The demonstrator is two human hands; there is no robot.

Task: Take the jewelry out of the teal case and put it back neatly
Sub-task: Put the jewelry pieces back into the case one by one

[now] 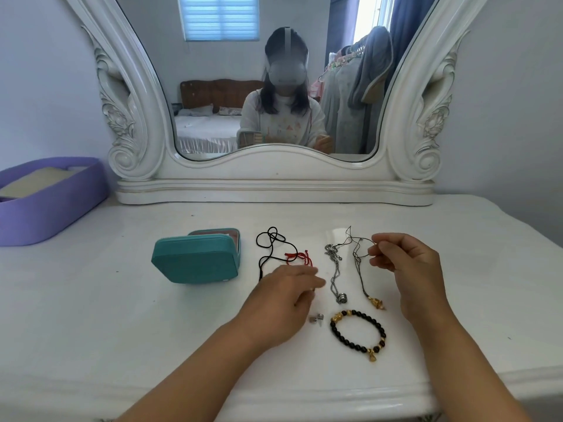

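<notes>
Teal case sits shut on the table, left of the left hand — jewelry's out, the repacking not yet begun, I'd judge. Left hand hovers, fingers loosely curled, over the red cord. Right hand pinches the black cord necklace; beaded bracelet lies below, between both hands. No readable writing anywhere.

A white table carries a teal case left of centre, cords, a chain and a bead bracelet nearer the front edge, a purple tray at the back left corner, and a mirror along the back edge.
</notes>
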